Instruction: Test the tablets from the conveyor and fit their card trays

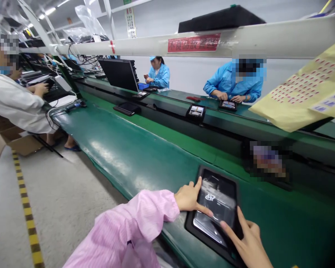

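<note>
A black tablet [216,199] with a glossy screen, showing a small white logo and blurred text, lies on a wider black holder or case [191,223] at the near edge of the green bench. From its left side, my left hand [188,197] grips it, index finger along the upper left edge and thumb on the screen. My right hand [248,238] holds the right side, with its thumb on the glass near the left thumb and its index finger at the edge. Some lower fingers are hidden.
Along the green conveyor [162,130] lie a dark tablet [127,108] and an opened device [195,111]. Across it, a person in blue [234,80] handles another device. A yellow sheet [301,89] hangs at right. A monitor [118,74] stands farther back.
</note>
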`<state>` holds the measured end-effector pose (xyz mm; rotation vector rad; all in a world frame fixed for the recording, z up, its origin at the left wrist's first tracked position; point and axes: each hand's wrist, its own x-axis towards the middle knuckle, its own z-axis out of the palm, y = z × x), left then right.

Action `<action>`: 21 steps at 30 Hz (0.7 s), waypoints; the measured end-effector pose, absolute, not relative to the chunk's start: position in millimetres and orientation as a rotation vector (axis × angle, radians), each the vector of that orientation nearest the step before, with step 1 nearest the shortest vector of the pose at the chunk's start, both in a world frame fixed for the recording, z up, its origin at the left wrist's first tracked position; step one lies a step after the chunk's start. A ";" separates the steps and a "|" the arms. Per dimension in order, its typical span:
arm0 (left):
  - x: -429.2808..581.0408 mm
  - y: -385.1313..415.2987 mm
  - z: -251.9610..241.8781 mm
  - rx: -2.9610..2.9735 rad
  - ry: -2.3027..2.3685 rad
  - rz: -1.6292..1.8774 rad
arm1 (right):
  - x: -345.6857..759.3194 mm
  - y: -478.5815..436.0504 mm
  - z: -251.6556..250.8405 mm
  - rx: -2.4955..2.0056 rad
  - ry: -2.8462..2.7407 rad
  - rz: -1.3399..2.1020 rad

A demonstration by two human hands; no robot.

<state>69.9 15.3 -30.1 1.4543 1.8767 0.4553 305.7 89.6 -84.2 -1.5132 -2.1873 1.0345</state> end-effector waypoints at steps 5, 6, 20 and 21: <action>85.8 48.3 -27.4 1.531 1.817 0.451 | 320.0 101.1 -89.5 -1.566 -2.028 0.868; 85.0 50.3 -29.3 1.573 1.818 0.475 | 319.4 98.8 -89.0 -1.561 -1.992 0.857; 64.3 53.7 -56.0 1.543 1.634 0.872 | 324.4 86.5 -67.3 -1.437 -1.813 1.085; 64.5 53.7 -56.4 1.491 1.607 0.883 | 323.4 86.1 -66.3 -1.436 -1.799 1.087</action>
